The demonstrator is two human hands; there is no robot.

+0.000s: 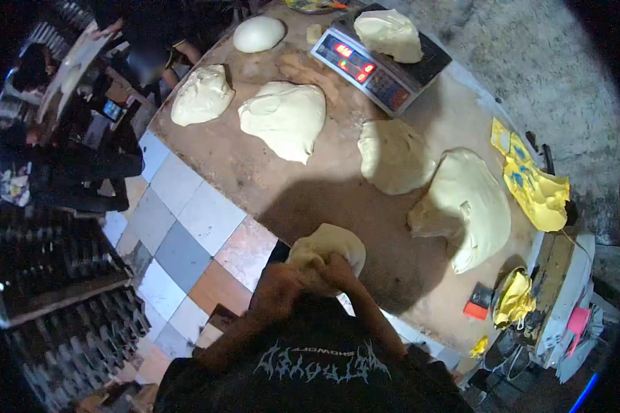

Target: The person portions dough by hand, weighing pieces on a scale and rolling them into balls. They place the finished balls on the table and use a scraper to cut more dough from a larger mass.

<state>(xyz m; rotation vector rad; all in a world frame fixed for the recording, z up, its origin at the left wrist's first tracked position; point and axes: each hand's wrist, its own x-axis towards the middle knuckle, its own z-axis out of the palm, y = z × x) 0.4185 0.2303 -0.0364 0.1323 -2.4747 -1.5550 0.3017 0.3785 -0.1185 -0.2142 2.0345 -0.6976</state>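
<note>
Fingers of the right hand (337, 271) pinch the dough lump (349, 242); left hand (280, 286) against it, fingers too blurred to tell | near edge of the surface (393, 255) | looks soft, saggy, likely tacky: 2 palms underneath | beyond, 5 mounds (286, 117), 1 on the scale (353, 64)
</note>
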